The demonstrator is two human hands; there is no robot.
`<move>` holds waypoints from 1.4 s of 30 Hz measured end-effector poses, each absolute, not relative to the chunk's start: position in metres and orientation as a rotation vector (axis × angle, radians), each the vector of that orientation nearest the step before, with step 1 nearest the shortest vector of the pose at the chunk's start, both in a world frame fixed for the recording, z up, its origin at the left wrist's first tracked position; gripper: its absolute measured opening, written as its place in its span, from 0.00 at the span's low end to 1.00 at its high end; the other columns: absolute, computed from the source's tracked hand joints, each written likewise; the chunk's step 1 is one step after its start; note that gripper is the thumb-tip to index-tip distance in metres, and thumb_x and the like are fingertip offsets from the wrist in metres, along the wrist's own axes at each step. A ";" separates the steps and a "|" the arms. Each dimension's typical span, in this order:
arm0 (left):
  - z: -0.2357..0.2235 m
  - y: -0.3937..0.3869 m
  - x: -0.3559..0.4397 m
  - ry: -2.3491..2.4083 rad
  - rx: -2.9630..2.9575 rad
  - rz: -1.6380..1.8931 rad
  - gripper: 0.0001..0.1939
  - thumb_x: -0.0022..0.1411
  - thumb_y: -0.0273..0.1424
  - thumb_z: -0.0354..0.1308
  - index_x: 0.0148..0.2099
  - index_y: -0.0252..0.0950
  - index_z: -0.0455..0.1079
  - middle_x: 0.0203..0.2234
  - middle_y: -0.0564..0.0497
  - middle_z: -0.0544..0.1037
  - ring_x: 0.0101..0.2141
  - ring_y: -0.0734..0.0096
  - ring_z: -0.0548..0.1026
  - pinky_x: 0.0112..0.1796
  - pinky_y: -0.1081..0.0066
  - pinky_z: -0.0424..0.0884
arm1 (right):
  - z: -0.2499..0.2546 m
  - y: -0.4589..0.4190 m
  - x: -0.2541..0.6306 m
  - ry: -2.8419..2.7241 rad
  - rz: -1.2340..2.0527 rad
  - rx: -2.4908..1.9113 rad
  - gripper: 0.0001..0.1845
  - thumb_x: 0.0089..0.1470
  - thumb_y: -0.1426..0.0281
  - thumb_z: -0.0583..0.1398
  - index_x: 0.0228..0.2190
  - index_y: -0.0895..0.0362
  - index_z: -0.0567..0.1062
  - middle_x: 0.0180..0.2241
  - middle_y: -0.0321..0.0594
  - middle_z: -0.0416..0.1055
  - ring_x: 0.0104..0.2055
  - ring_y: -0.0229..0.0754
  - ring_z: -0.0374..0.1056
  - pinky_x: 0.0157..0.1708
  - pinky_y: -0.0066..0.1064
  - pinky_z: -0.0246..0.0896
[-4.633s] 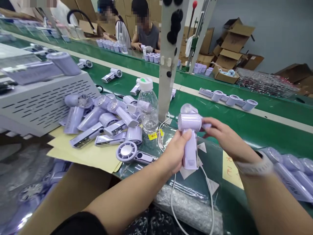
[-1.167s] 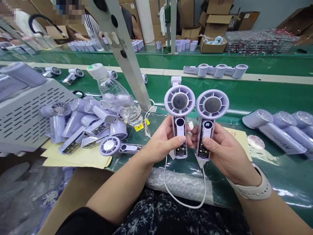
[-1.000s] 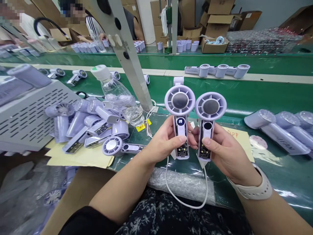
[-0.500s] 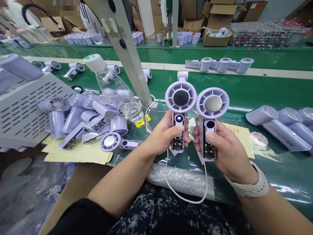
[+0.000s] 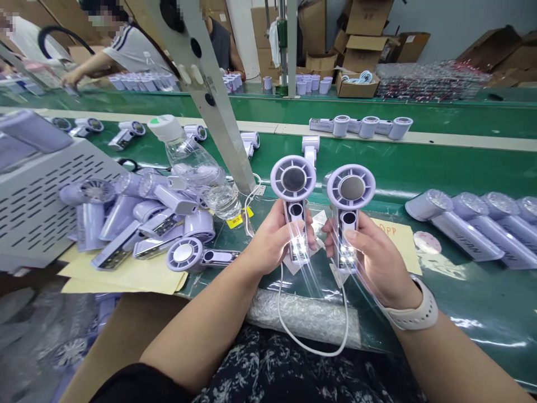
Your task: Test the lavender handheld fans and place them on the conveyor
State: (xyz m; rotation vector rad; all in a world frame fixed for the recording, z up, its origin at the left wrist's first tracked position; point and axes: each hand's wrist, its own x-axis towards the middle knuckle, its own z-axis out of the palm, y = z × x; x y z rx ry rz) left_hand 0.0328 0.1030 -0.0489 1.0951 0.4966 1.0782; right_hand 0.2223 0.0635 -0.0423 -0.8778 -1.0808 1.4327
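Observation:
My left hand (image 5: pixel 274 238) is closed round the handle of a lilac handheld fan (image 5: pixel 293 178), thumb on its front. A second handheld fan (image 5: pixel 351 187) of the same kind is gripped in my right hand (image 5: pixel 373 254), thumb also on the front. Both fans stand upright side by side, a small gap between them. Bright white lights shine low on both handles, and their round displays look dark. A white cable (image 5: pixel 312 352) loops below the hands. Left of my left hand, another fan (image 5: pixel 184 253) lies on the table, partly hidden by my forearm.
A heap of lilac fans (image 5: pixel 142 215) lies on yellow paper (image 5: pixel 126 279) at the left. A tilted-looking water bottle (image 5: pixel 201 168) stands beside a metal post (image 5: pixel 222 117). Several fans (image 5: pixel 457 218) lie in a row at the right. Others rest on the green conveyor (image 5: pixel 369 168). Co-workers sit beyond.
Since 4.6 s ago, my right hand has taken up a second fan. The displays, showing 20 in turn earlier, are now dark, and white lights have come on in both handles.

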 end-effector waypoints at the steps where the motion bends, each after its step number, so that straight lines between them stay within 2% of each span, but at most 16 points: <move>1: -0.049 0.103 0.032 0.490 1.107 1.063 0.17 0.63 0.41 0.67 0.47 0.39 0.66 0.33 0.51 0.76 0.29 0.68 0.79 0.30 0.66 0.78 | -0.041 0.063 0.223 -1.092 1.422 -0.885 0.13 0.58 0.58 0.67 0.41 0.51 0.76 0.40 0.40 0.75 0.32 0.43 0.70 0.30 0.36 0.72; 7: -0.048 0.102 0.032 0.501 1.114 1.072 0.19 0.64 0.40 0.66 0.50 0.38 0.66 0.47 0.45 0.77 0.36 0.63 0.84 0.38 0.61 0.82 | -0.040 0.063 0.225 -1.073 1.444 -0.918 0.12 0.58 0.60 0.66 0.40 0.51 0.75 0.38 0.40 0.75 0.31 0.42 0.70 0.29 0.35 0.72; 9: -0.048 0.101 0.032 0.541 1.086 1.062 0.21 0.63 0.40 0.68 0.50 0.38 0.64 0.49 0.43 0.78 0.37 0.61 0.85 0.37 0.60 0.83 | -0.042 0.064 0.226 -1.013 1.446 -0.946 0.11 0.59 0.61 0.66 0.40 0.51 0.74 0.37 0.40 0.76 0.30 0.41 0.70 0.27 0.34 0.72; 11: -0.048 0.100 0.032 0.580 1.054 1.065 0.25 0.61 0.43 0.71 0.50 0.39 0.62 0.45 0.44 0.80 0.32 0.62 0.84 0.32 0.64 0.82 | -0.044 0.066 0.226 -0.936 1.473 -0.955 0.12 0.60 0.58 0.65 0.38 0.52 0.73 0.34 0.39 0.76 0.27 0.40 0.70 0.24 0.32 0.71; 14: -0.047 0.096 0.033 0.634 1.017 1.096 0.27 0.63 0.52 0.67 0.48 0.41 0.58 0.35 0.49 0.83 0.23 0.67 0.81 0.23 0.69 0.77 | -0.044 0.067 0.225 -0.901 1.595 -0.885 0.24 0.64 0.46 0.58 0.35 0.53 0.76 0.31 0.40 0.76 0.23 0.40 0.69 0.21 0.33 0.71; 16: -0.047 0.093 0.034 0.658 0.986 1.123 0.25 0.67 0.56 0.59 0.46 0.41 0.58 0.32 0.50 0.83 0.21 0.67 0.80 0.22 0.68 0.77 | -0.042 0.066 0.223 -0.917 1.617 -0.840 0.28 0.67 0.44 0.55 0.35 0.53 0.79 0.33 0.43 0.79 0.26 0.43 0.74 0.28 0.37 0.77; 19: -0.045 0.090 0.036 0.614 0.956 1.143 0.21 0.70 0.53 0.57 0.45 0.43 0.57 0.32 0.53 0.84 0.22 0.66 0.81 0.23 0.67 0.78 | -0.040 0.061 0.218 -0.936 1.577 -0.820 0.24 0.69 0.47 0.55 0.42 0.49 0.82 0.40 0.43 0.83 0.37 0.49 0.81 0.41 0.44 0.81; 22: -0.043 0.086 0.032 0.494 0.991 1.115 0.19 0.69 0.50 0.58 0.46 0.44 0.57 0.34 0.54 0.84 0.23 0.65 0.82 0.24 0.67 0.79 | -0.038 0.054 0.215 -0.942 1.590 -0.763 0.21 0.68 0.48 0.57 0.46 0.46 0.83 0.45 0.41 0.85 0.40 0.52 0.83 0.41 0.46 0.82; 25: -0.039 0.082 0.027 0.436 1.015 1.113 0.19 0.69 0.49 0.60 0.49 0.45 0.57 0.38 0.51 0.85 0.28 0.62 0.85 0.29 0.65 0.80 | -0.037 0.051 0.217 -0.987 1.546 -0.759 0.19 0.69 0.51 0.57 0.45 0.45 0.84 0.44 0.41 0.85 0.40 0.54 0.83 0.42 0.48 0.82; 29: -0.034 0.081 0.025 0.500 1.019 1.115 0.27 0.62 0.48 0.69 0.54 0.41 0.64 0.37 0.48 0.83 0.35 0.60 0.84 0.39 0.63 0.80 | -0.036 0.054 0.221 -0.991 1.476 -0.794 0.17 0.70 0.54 0.56 0.45 0.45 0.82 0.43 0.41 0.83 0.44 0.56 0.80 0.44 0.51 0.80; 31: -0.032 0.083 0.025 0.484 1.017 1.057 0.30 0.56 0.45 0.74 0.53 0.37 0.68 0.35 0.49 0.81 0.36 0.63 0.82 0.40 0.66 0.79 | -0.034 0.056 0.221 -0.950 1.536 -0.742 0.18 0.69 0.53 0.55 0.42 0.46 0.82 0.41 0.41 0.82 0.44 0.54 0.79 0.44 0.48 0.79; 33: -0.033 0.085 0.027 0.442 1.007 0.998 0.30 0.52 0.44 0.77 0.50 0.35 0.72 0.34 0.50 0.80 0.33 0.68 0.79 0.38 0.70 0.77 | -0.031 0.055 0.220 -0.902 1.612 -0.707 0.20 0.68 0.53 0.56 0.37 0.49 0.83 0.37 0.41 0.81 0.40 0.50 0.78 0.42 0.42 0.79; 35: -0.037 0.086 0.029 0.414 0.997 0.959 0.28 0.53 0.47 0.76 0.48 0.34 0.75 0.33 0.51 0.78 0.30 0.73 0.76 0.34 0.73 0.76 | -0.028 0.054 0.218 -0.858 1.655 -0.707 0.20 0.66 0.54 0.59 0.34 0.52 0.84 0.34 0.41 0.78 0.35 0.45 0.75 0.38 0.37 0.78; 38: -0.041 0.087 0.031 0.427 0.967 0.954 0.30 0.56 0.55 0.70 0.47 0.33 0.76 0.34 0.49 0.79 0.31 0.73 0.77 0.35 0.73 0.77 | -0.024 0.053 0.217 -0.801 1.712 -0.690 0.20 0.63 0.54 0.60 0.30 0.55 0.83 0.31 0.42 0.75 0.32 0.43 0.71 0.35 0.34 0.76; 40: -0.040 0.087 0.032 0.450 0.900 0.994 0.28 0.59 0.53 0.69 0.47 0.33 0.76 0.38 0.47 0.80 0.34 0.71 0.80 0.37 0.72 0.79 | -0.023 0.054 0.217 -0.745 1.714 -0.671 0.19 0.62 0.56 0.60 0.31 0.56 0.83 0.32 0.42 0.74 0.31 0.42 0.70 0.31 0.33 0.74; 42: -0.038 0.088 0.032 0.442 0.830 1.028 0.22 0.63 0.47 0.69 0.46 0.33 0.76 0.41 0.48 0.81 0.36 0.70 0.81 0.40 0.71 0.81 | -0.022 0.054 0.218 -0.694 1.679 -0.657 0.16 0.62 0.57 0.61 0.33 0.55 0.82 0.32 0.42 0.74 0.31 0.42 0.70 0.27 0.31 0.72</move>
